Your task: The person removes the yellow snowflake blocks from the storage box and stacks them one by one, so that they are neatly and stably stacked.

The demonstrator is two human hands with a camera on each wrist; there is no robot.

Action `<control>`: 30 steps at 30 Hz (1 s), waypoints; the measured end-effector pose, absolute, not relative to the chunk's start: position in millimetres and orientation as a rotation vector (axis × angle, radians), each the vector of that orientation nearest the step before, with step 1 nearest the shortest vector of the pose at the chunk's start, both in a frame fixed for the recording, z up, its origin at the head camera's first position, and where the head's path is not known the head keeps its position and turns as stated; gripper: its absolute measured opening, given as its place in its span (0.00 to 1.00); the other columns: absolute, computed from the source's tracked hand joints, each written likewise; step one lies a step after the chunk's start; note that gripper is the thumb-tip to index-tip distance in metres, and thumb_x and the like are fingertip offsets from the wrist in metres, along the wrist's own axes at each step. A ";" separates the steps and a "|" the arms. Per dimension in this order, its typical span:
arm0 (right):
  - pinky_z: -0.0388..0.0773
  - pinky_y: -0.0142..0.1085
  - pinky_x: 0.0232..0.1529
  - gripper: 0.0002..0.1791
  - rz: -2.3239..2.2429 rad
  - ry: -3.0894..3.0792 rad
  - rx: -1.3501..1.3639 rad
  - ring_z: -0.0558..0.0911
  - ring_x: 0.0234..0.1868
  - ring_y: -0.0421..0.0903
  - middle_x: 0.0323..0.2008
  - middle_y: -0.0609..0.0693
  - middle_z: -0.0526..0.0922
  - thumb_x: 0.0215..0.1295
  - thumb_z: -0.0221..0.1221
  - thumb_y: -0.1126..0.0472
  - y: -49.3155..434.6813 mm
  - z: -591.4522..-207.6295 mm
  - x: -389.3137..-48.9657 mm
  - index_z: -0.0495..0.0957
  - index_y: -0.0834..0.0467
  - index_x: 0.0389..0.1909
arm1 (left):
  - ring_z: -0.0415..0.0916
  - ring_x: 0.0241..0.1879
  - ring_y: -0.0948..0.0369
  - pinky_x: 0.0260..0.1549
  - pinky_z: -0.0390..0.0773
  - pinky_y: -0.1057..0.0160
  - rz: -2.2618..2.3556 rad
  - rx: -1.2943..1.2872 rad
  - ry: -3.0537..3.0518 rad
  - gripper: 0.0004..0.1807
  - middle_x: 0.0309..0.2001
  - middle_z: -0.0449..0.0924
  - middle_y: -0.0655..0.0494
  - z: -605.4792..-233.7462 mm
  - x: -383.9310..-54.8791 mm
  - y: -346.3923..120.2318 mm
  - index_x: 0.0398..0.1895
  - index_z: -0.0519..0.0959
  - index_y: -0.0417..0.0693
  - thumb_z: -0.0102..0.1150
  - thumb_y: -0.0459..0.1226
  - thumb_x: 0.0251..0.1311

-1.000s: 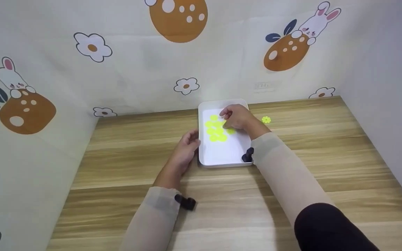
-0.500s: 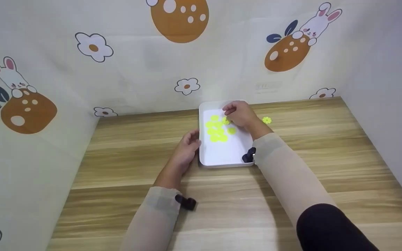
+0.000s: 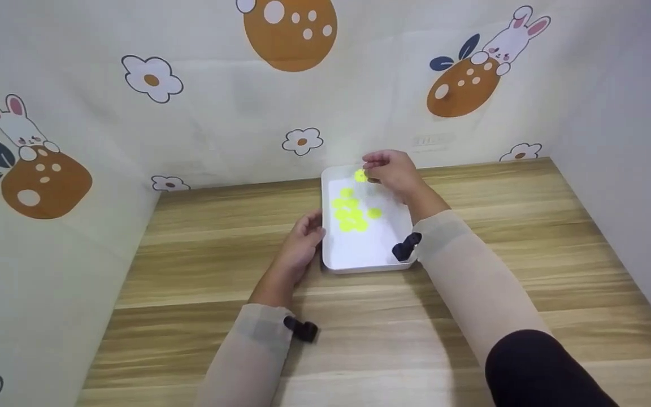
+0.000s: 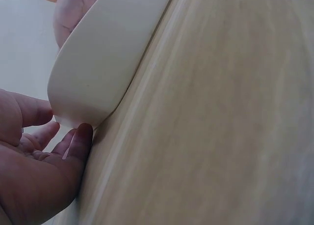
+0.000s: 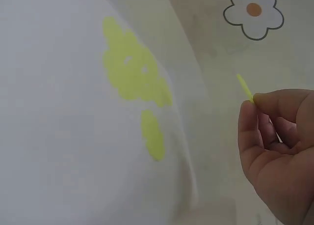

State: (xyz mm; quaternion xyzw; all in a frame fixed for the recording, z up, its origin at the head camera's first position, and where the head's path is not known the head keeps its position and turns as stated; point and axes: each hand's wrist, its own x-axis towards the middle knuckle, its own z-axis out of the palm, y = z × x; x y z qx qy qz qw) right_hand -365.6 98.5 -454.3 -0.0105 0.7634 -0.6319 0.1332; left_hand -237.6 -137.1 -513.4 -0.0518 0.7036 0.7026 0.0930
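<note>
A white rectangular tray [image 3: 354,251] lies on the wooden table, with several yellow discs [image 3: 351,216] inside, most grouped together and one [image 3: 374,213] apart on the right. My left hand [image 3: 299,243] holds the tray's left side; in the left wrist view its fingertips are at the wall [image 4: 98,63], some at the rim and some low by the table. Above the tray's far end, my right hand [image 3: 396,174] pinches one yellow flower-shaped disc [image 3: 360,175] between thumb and forefinger. The right wrist view shows that disc [image 5: 245,87] edge-on, raised over the tray's rim.
A cloth wall [image 3: 235,130] printed with rabbits and flowers rises right behind the tray, and side walls [image 3: 613,141] flank the table [image 3: 201,271]. Small black devices [image 3: 301,329] are strapped to both wrists.
My right hand has lifted a yellow disc from among the others and moved it toward the tray's far end. The loose disc right of the tray is now hidden behind my right arm. My left hand stays put.
</note>
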 end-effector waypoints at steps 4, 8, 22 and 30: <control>0.86 0.38 0.65 0.21 -1.893 2.169 0.004 0.85 0.59 0.49 0.56 0.54 0.83 0.76 0.63 0.65 103.6 -440.5 -362.2 0.79 0.60 0.67 | 0.62 0.81 0.47 0.83 0.63 0.48 2.093 -0.144 2.079 0.29 0.79 0.66 0.38 -512.6 -237.1 -137.3 0.80 0.63 0.37 0.48 0.28 0.79; 0.86 0.38 0.64 0.21 -1.947 2.150 0.022 0.85 0.59 0.49 0.56 0.54 0.83 0.76 0.63 0.65 112.1 -433.0 -358.0 0.79 0.60 0.67 | 0.62 0.81 0.48 0.83 0.63 0.49 2.092 -0.160 2.079 0.29 0.79 0.66 0.39 -512.2 -237.0 -137.8 0.81 0.62 0.38 0.48 0.29 0.79; 0.87 0.33 0.58 0.24 -2.110 2.118 0.041 0.84 0.53 0.45 0.51 0.50 0.84 0.74 0.65 0.67 162.0 -441.3 -338.3 0.77 0.66 0.68 | 0.66 0.79 0.49 0.82 0.66 0.50 2.020 -0.208 2.120 0.29 0.78 0.68 0.42 -510.2 -238.0 -134.9 0.80 0.64 0.42 0.49 0.30 0.79; 0.88 0.31 0.55 0.18 -2.175 2.108 0.041 0.84 0.51 0.43 0.54 0.55 0.84 0.73 0.64 0.69 183.4 -450.0 -325.2 0.81 0.61 0.61 | 0.64 0.80 0.47 0.83 0.63 0.50 2.055 -0.173 2.112 0.29 0.79 0.66 0.40 -512.6 -237.6 -136.6 0.81 0.63 0.39 0.49 0.29 0.79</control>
